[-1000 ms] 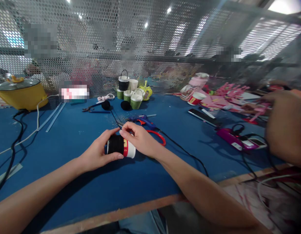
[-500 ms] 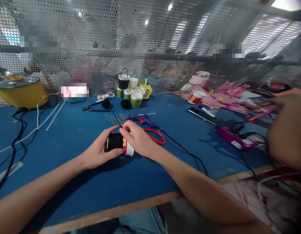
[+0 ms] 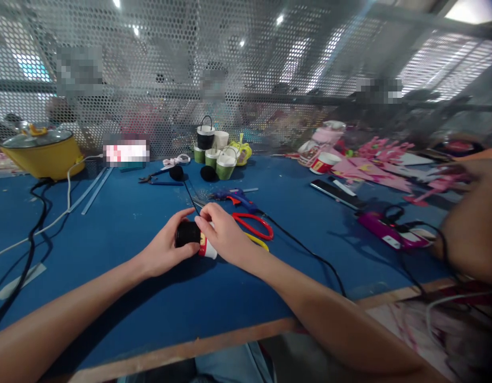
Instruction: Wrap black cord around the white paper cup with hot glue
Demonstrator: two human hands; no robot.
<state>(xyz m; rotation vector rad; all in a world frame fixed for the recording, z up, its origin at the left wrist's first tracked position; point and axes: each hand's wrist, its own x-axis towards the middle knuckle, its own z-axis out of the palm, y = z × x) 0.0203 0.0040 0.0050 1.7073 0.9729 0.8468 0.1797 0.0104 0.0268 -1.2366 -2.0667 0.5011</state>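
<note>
Paper cup (image 3: 196, 240), wrapped in a black band over most of its body with a red-and-white end showing, is lying on its side between both hands, low over the blue table (image 3: 122, 234). The left hand (image 3: 166, 250) is cupping the black end: its thumb is lying across the top and its other fingers are curling beneath, all pressing on the wrap. The right hand (image 3: 225, 236) is covering the red-and-white end, with its fingertips (image 3: 201, 222) bunching together and pressing down where the band meets the cup. Whether anything small is being pinched beneath those fingertips cannot be told.

Just beyond the right-hand fingers, red-handled scissors (image 3: 253, 226) are lying on the table, and a blue glue gun (image 3: 234, 197) is lying a little further off with its black cord (image 3: 309, 254) running past the right wrist. Well beyond the fingertips, a cluster of small cups (image 3: 216, 151) is standing by the mesh screen (image 3: 246, 80). Another person's arm (image 3: 471, 239) is working well to the right.

Hazards, as a judgement:
- The wall is probably thin; pressure from both sides could be crushing it.
- The band could be slipping or lifting if the fingertips are easing off unevenly.
- If adhesive is present and hot, the fingertips on the seam risk a burn.
- The right forearm could be snagging the cord and dragging the glue gun.
</note>
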